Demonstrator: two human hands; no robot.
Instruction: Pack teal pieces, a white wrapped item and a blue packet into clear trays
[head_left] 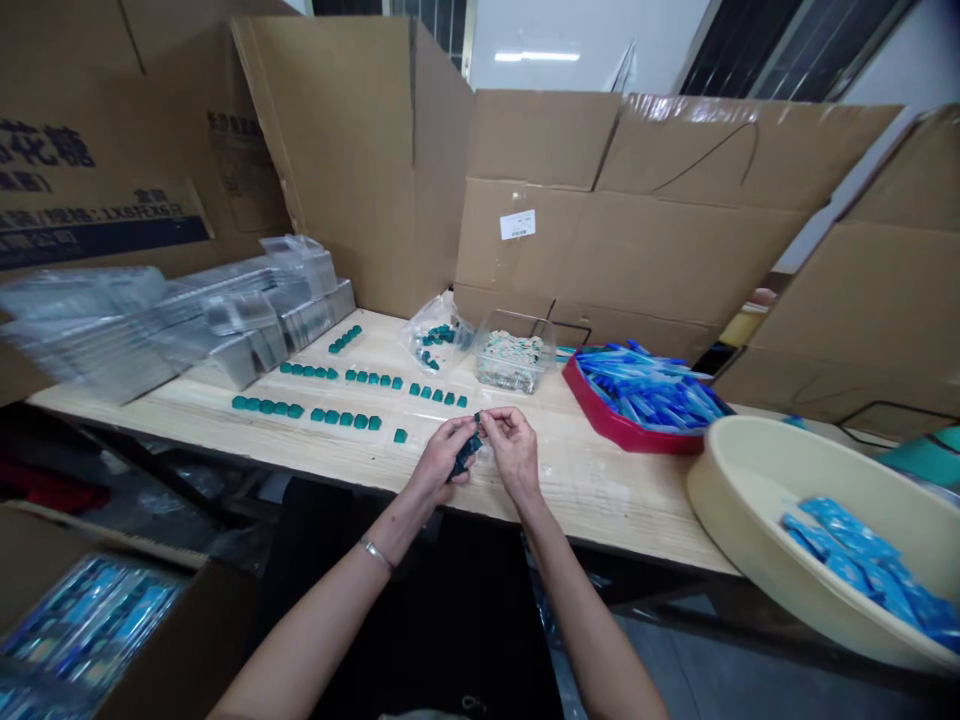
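Close to the table's front edge, my left hand [444, 452] is closed around a strip of dark green pieces [466, 455]. My right hand [511, 448] pinches a small dark green piece [478, 417] at the upper end of that strip; whether the two are joined I cannot tell. Left of my hands, one single green block [400, 436] lies on the wooden table [337, 465]. Beyond it are rows of similar green blocks [345, 418], set out in short groups. Further back, a clear plastic bag [420, 335] lies with more green pieces in it.
A clear tub [491, 372] of pale flat pieces stands behind my hands. To the right are a red tray [600, 415] of slim blue items and a cream basin [720, 480] with blue packets. Clear plastic trays [195, 320] are stacked left. Cardboard [637, 235] walls the back.
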